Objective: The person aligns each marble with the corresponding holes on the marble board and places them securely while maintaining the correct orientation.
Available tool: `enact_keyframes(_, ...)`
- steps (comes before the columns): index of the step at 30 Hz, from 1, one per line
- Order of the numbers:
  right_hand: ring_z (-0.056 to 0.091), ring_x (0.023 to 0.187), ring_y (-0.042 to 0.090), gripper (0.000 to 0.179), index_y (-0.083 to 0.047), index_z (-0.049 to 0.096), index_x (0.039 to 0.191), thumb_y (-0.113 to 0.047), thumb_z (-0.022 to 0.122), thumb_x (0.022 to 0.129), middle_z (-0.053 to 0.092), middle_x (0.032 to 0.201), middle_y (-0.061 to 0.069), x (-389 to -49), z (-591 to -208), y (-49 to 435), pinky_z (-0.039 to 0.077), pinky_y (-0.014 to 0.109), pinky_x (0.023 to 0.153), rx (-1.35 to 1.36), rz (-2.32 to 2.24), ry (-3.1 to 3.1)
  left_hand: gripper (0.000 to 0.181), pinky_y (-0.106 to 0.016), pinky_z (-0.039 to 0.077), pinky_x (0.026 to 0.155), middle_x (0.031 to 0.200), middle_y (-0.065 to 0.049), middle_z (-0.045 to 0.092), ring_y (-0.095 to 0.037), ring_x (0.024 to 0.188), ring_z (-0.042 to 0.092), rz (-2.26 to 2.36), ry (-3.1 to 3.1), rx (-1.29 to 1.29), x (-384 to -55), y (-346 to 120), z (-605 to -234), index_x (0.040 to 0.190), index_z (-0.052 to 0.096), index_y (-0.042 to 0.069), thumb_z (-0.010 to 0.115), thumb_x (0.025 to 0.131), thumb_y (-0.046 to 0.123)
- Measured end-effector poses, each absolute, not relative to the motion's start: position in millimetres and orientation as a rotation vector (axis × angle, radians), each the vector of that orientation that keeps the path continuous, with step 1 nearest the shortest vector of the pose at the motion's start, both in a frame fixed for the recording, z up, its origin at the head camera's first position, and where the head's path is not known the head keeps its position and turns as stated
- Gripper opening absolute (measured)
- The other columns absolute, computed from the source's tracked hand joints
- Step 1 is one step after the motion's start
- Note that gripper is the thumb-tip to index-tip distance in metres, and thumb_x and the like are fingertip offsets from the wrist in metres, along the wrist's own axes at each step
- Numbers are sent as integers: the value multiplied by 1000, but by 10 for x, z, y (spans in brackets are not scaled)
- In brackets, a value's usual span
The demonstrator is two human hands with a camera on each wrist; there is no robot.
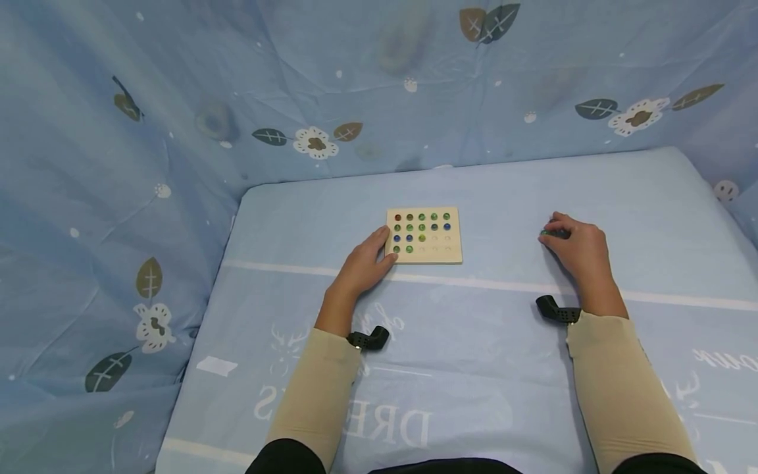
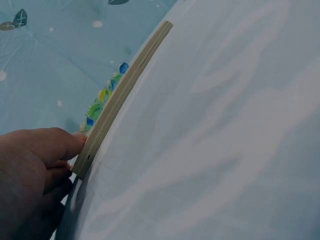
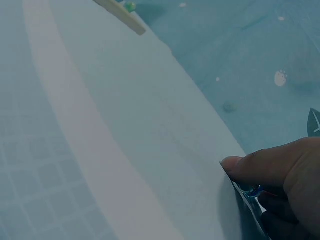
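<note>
A pale wooden board (image 1: 441, 257) with rows of round holes lies on the cloth-covered table. Several glass marbles (image 2: 95, 109) in green, blue, yellow-green and one reddish sit in its holes; the bare holes are at the near right. My left hand (image 1: 364, 262) grips the board's left edge, thumb at the near corner. Well to the right of the board, my right hand (image 1: 580, 247) is low over the cloth, thumb and fingers bent around glass marbles (image 1: 556, 233), green and dark. In the right wrist view a blue-green marble (image 3: 248, 189) shows under the thumb; the fingers hide the rest.
A light blue printed cloth (image 1: 497, 342) covers the table, with a white stripe across it. Patterned blue fabric (image 1: 379, 85) hangs behind the far edge and along the left side. A white patch (image 1: 216, 366) lies at the left.
</note>
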State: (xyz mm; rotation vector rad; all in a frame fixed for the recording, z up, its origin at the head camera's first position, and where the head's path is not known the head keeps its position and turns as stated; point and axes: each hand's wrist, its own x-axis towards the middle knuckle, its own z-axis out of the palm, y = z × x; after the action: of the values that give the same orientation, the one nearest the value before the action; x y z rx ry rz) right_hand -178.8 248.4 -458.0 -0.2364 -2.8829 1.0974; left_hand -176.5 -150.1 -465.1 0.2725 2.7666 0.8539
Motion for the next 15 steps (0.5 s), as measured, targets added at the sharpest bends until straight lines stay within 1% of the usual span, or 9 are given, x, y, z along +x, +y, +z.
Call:
enact_keyframes(10,37,134,36,28,0,67,102,-25,65,89,47,141,12,-1779,-4583,2482,28,53,110,-245,1090,-2876,66,-38,22,117,157,8,18,-13,144,18,851,2765,271,-1761,-1496,-4648,152,19,23,50,95,40)
enact_keyframes(15,40,132,34,34,-1,67,104,-31,62,90,49,139,11,-1771,-4556,2465,32,51,109,-247,1123,-2829,66,-37,21,117,157,7,18,-13,144,18,846,2772,266,-1761,-1490,-4641,151,20,22,50,95,40)
